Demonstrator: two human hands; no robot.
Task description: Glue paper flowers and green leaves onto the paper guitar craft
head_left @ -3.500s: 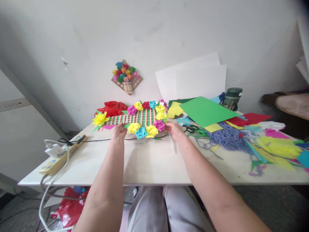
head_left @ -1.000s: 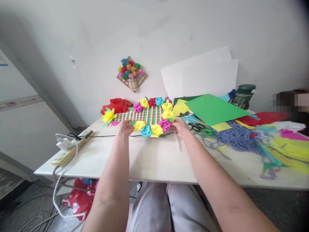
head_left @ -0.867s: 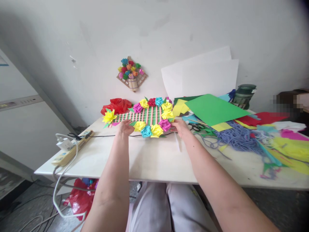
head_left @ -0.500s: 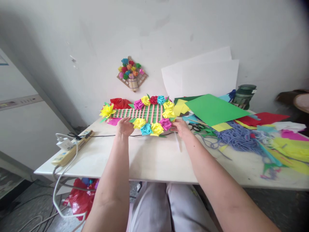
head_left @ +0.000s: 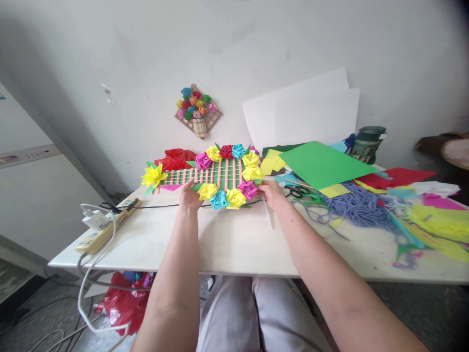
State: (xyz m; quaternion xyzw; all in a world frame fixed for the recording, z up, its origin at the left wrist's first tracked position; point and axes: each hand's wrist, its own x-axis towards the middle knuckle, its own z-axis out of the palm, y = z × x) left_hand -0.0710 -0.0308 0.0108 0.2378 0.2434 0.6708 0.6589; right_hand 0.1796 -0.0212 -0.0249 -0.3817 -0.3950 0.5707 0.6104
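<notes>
Between my hands is a guitar-shaped paper craft (head_left: 223,173), with pink strips and pale strings over green. Paper roses in yellow, blue, red and magenta ring its body, and a yellow paper flower (head_left: 153,176) with green leaves sits at the narrow left end. My left hand (head_left: 190,196) grips the lower edge where the neck meets the body, its fingers partly behind. At the body's right end, my right hand (head_left: 270,192) is closed on the edge beside a magenta rose (head_left: 247,189). The craft is tipped towards me, above the white table (head_left: 234,244).
A power strip (head_left: 106,227) with a white charger is on the left. To the right lie black-handled scissors (head_left: 298,191), a green paper sheet (head_left: 326,165), purple cord (head_left: 359,205) and paper scraps. A dark green jar (head_left: 369,144) stands behind; a flower ornament (head_left: 200,111) hangs on the wall.
The guitar-shaped craft has shifted slightly left, and its flowered left end has swung a little lower. Both hands keep hold of it. The whole view has moved slightly.
</notes>
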